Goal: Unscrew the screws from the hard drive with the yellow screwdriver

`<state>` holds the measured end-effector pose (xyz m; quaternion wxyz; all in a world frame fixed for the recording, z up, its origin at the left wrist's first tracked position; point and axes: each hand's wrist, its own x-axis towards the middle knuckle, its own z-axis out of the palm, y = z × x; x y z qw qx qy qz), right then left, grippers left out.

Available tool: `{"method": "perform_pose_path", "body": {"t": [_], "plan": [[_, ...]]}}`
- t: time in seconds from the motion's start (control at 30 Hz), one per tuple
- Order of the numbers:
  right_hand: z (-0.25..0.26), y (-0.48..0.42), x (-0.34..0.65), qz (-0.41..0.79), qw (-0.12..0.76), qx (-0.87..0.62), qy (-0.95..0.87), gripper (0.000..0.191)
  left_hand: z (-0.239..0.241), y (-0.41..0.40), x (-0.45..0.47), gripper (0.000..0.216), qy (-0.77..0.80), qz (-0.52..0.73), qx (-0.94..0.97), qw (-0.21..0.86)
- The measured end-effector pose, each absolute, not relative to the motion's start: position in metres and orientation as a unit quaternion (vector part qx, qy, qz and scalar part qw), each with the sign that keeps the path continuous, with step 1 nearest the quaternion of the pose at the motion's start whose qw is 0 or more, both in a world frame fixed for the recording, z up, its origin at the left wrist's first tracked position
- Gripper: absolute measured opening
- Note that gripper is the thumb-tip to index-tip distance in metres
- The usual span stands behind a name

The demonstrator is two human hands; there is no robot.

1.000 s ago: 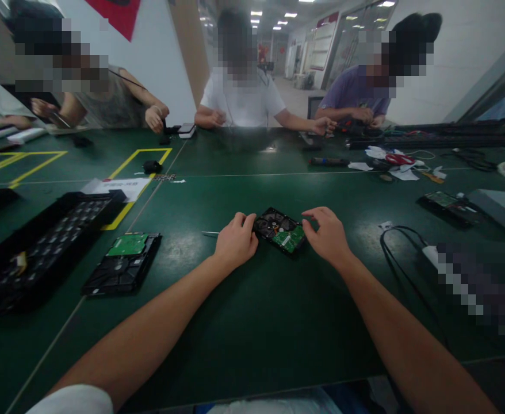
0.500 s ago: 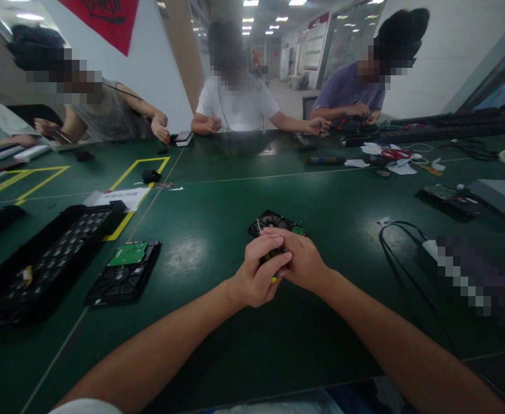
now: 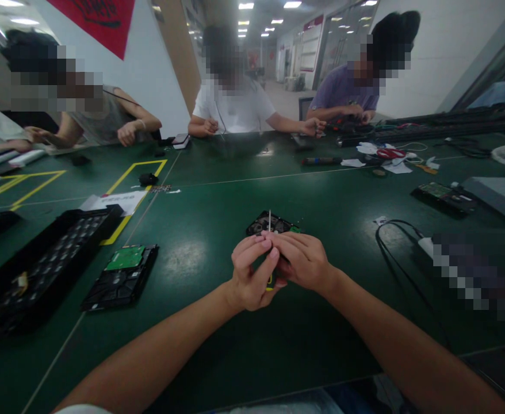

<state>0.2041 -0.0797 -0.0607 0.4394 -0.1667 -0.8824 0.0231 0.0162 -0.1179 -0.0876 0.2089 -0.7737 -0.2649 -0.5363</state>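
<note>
Black tray (image 3: 49, 259) and second drive (image 3: 121, 279) lie at left on worktop (image 3: 218, 333). Left hand (image 3: 250, 276) and right hand (image 3: 304, 261) are pressed together, both closed around what looks like a screwdriver (image 3: 270, 221), shaft upright. Hard drive (image 3: 259, 224) lies just behind the hands.

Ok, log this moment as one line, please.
left hand: gripping screwdriver, shaft up | right hand: pinching same screwdriver | hard drive: on table behind hands
</note>
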Motion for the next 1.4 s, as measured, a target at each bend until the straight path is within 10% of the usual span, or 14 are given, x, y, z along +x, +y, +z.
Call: {"method": "perform_pose_path", "body": {"t": [0.23, 0.5, 0.73, 1.4], "plan": [[-0.05, -0.067, 0.222, -0.035, 0.404, -0.313, -0.859, 0.032, -0.091, -0.107, 0.012, 0.076, -0.329, -0.496, -0.787, 0.164], [-0.057, -0.024, 0.271, 0.028, 0.438, -0.572, -0.693, 0.026, -0.101, -0.087, 0.0, 0.021, -0.384, -0.385, -0.839, 0.003], [-0.073, -0.015, 0.271, 0.152, 0.302, -0.594, -0.729, 0.03, -0.093, -0.1, 0.011, 0.035, -0.552, -0.216, -0.805, -0.017], [-0.084, -0.017, 0.263, 0.506, 0.278, -0.481, -0.66, 0.036, -0.111, -0.095, 0.008, 0.095, -0.587, -0.271, -0.762, -0.036]]}}
